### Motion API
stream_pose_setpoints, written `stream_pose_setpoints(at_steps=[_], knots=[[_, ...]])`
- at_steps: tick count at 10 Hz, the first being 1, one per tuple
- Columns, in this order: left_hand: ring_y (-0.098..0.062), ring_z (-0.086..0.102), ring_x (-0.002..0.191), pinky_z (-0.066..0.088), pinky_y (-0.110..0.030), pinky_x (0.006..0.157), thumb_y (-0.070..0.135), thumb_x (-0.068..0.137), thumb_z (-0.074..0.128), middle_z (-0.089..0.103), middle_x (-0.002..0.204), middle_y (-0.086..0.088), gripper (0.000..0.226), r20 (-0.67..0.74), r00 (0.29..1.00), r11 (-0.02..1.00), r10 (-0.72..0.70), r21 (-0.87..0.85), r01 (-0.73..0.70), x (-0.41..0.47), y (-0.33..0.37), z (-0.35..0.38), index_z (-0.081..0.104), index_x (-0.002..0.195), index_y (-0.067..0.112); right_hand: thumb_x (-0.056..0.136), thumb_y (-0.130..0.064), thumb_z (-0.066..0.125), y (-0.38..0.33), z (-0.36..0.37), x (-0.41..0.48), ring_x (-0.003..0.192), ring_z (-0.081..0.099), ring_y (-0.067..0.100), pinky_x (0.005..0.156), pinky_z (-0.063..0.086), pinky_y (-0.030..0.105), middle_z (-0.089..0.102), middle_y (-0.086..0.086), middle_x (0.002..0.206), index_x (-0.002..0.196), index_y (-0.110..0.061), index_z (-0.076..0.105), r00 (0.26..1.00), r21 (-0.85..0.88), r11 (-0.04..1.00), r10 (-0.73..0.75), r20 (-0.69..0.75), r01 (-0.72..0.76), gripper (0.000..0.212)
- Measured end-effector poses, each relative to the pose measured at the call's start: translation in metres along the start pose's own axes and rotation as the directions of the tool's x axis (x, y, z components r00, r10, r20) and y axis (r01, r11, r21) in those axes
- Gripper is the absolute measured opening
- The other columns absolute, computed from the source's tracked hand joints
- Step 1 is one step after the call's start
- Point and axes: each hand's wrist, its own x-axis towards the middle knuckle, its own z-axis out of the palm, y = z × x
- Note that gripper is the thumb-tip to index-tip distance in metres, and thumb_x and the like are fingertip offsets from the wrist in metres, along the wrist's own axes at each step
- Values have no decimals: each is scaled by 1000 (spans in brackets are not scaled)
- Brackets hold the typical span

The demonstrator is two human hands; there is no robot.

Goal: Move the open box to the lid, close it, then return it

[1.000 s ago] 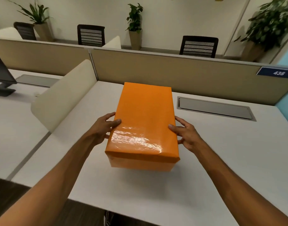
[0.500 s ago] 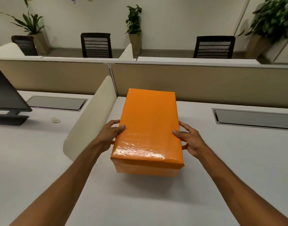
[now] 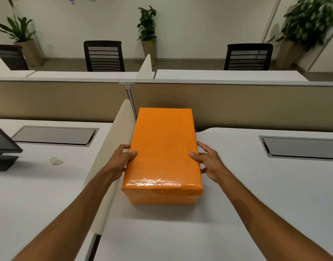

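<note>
An orange box (image 3: 163,147) with its glossy orange lid on stands lengthwise on the white desk (image 3: 256,194), close to the cream divider at its left. My left hand (image 3: 123,159) grips the box's left side, thumb on top of the lid. On the opposite side my right hand (image 3: 207,160) holds the box the same way, thumb on the lid and fingers down the side. Whether the box rests on the desk or is held just above it, I cannot tell.
A cream curved divider (image 3: 113,157) separates this desk from the left one, where a crumpled paper (image 3: 56,160) and a monitor base (image 3: 3,155) sit. Cable trays (image 3: 301,148) are set into both desks. A beige partition (image 3: 237,106) runs behind, with chairs and plants beyond.
The box has moved left with both hands on it, now next to the cream divider. My view has risen and shifted left.
</note>
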Motion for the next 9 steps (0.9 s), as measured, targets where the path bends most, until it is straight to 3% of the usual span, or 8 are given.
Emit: stream_pose_setpoints(at_steps=[4,6,7,8,9], knots=[[-32,55,115,45,-53,92,29,98,58,53,136,-12,48,-2,1000,1000,-17,15,17,27,10,-9,39,142,21,88,-31,70,-8,17,29,117,57,32,95,45,65,60,6,131,151,-32,34,1000,-51,999,3,-23,-4,73],[-33,55,117,43,-50,99,30,98,56,52,141,-18,59,-96,994,992,53,117,-41,20,13,-3,31,150,16,84,-45,71,-14,9,23,127,53,34,99,44,62,52,9,144,151,-28,33,998,-171,984,-57,-39,49,79],[-39,51,128,42,-53,104,35,97,56,47,147,-18,62,-163,978,963,128,257,-83,10,16,6,30,150,15,85,-47,69,-18,-3,17,128,52,32,99,47,54,51,10,145,148,-26,39,993,-255,963,-102,-59,84,73],[-39,47,131,41,-53,104,33,97,56,43,150,-19,62,-190,934,866,303,463,-187,-9,22,23,32,150,10,87,-45,69,-23,-20,1,126,53,27,98,49,45,53,9,142,144,-25,46,979,-356,925,-179,-95,134,65],[-36,42,136,37,-50,108,29,97,58,39,152,-19,62,-190,850,764,492,562,-317,-29,29,47,34,149,6,90,-40,67,-30,-38,-14,123,55,23,91,48,35,55,8,140,141,-23,50,956,-435,882,-263,-131,183,56]])
